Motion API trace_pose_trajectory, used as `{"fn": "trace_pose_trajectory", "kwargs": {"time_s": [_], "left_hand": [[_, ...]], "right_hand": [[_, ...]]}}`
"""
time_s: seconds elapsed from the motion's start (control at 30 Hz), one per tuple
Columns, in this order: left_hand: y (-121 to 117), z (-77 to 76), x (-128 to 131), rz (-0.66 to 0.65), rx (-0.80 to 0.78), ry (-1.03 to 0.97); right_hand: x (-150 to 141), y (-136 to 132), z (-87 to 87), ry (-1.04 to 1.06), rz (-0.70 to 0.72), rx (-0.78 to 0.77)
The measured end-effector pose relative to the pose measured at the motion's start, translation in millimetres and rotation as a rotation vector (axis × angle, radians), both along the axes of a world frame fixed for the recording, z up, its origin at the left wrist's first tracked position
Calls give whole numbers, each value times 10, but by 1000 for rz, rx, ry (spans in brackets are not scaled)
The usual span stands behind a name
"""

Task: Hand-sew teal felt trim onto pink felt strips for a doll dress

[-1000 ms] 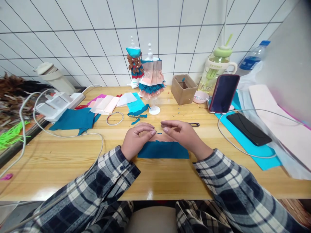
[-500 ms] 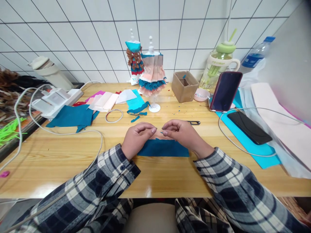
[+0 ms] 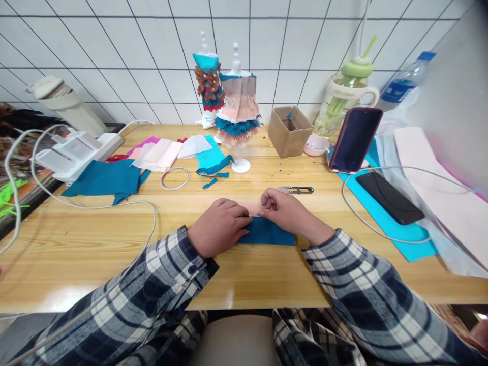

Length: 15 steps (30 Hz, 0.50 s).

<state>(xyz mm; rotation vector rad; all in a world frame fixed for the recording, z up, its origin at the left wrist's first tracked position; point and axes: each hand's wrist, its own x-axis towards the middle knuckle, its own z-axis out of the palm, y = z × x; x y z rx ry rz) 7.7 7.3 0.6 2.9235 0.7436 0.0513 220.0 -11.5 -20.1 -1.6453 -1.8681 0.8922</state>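
A dark blue strip of crepe paper or cloth point(image 3: 269, 233) lies near the middle of the table, with a pale pink piece point(image 3: 251, 206) along its far side. My left hand point(image 3: 220, 227) rests palm down over the strip's left part, fingers stretched out. At the seam between blue and pink, my right hand point(image 3: 285, 212) has thumb and forefinger pinched together; whatever is between them is too small to make out. Thread snips point(image 3: 299, 190) lie just beyond my right hand. Behind stand a small dress form in a ruffled pink and blue dress point(image 3: 239, 101) and a second dressed form point(image 3: 208, 84).
Blue scraps point(image 3: 215, 168), folded pink sheets point(image 3: 158, 154) and a ring point(image 3: 175, 178) lie at the back left, near a cabled power strip point(image 3: 82, 152). Rightward are a cardboard box point(image 3: 290, 132), small bowl point(image 3: 316, 145), upright phone point(image 3: 356, 140), flat phone point(image 3: 389, 197) and drink jug point(image 3: 341, 96).
My left hand has turned palm down and spread onto the blue strip. My right hand has moved slightly, still pinching; the small blue scrap at its fingertips no longer shows. The view has tilted slightly.
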Motion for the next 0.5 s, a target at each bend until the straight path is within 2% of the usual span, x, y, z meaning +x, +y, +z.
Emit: {"fn": "trace_pose_trajectory", "kwargs": {"time_s": [0.17,0.5], "left_hand": [[-23,24,22,43,7,23],[-3,-10,17,40,-29,4]], "right_hand": [[-49,-19,14,-38,9,-6],[-111,-20,-1,-201,-18,4]]}}
